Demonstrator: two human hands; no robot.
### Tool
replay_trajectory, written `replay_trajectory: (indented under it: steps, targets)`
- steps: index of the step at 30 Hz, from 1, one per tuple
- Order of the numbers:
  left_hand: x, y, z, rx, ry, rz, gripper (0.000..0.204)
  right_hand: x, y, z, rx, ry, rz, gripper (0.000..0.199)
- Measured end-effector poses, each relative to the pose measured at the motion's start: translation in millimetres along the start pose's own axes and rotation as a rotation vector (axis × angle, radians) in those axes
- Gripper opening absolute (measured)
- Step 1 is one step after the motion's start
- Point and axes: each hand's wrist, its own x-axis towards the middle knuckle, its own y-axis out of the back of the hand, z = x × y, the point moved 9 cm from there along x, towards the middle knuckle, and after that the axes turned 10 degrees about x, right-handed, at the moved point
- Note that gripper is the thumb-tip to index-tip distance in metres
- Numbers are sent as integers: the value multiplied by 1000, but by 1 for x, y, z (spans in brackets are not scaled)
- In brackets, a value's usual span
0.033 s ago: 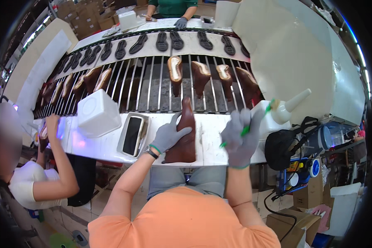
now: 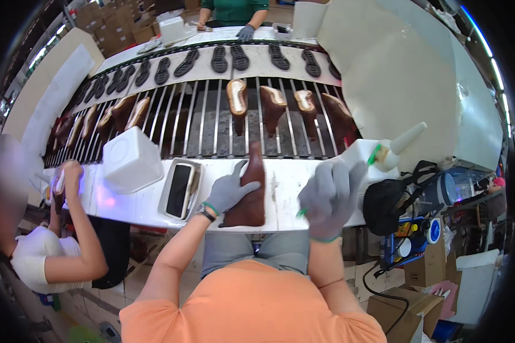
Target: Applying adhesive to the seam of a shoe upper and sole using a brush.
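Observation:
My gloved left hand (image 2: pixel 230 191) grips a brown leather boot (image 2: pixel 252 204), its thumb across the shaft. The boot lies on the white worktop at my front, with its narrow end pointing away from me. My gloved right hand (image 2: pixel 331 197) is closed around a green-handled brush (image 2: pixel 375 154), raised to the right of the boot and apart from it. Most of the handle is hidden by the fingers, and the hand is slightly blurred. The brush's far end is beside a white bottle (image 2: pixel 387 158) with a long angled spout.
Across the front, roller rails (image 2: pixel 203 123) carry brown boots with pale undersides; black soles (image 2: pixel 219 59) line the shelf behind. A white box (image 2: pixel 131 160) and a tray with a phone (image 2: pixel 180 191) stand left. A black bag (image 2: pixel 386 206) hangs right. Co-workers sit left and opposite.
My right hand has turned a little, and less of the green handle shows between its fingers. The brush's far end is now lower, beside the bottle's spout. My left hand still grips the boot.

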Motion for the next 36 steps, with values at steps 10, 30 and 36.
replay_trajectory:
  steps: [10,30,36]
  targets:
    - [-70,-9,14,311,-271,179,119,12,-157,-10,-100,-54,-858,54]
    - [44,84,-65,-1232,-126,219,81,11,-106,-61,-321,155,-689,73]
    - [163,33,-230,-1238,510,519,76,5,-29,-80,-222,216,-332,56]
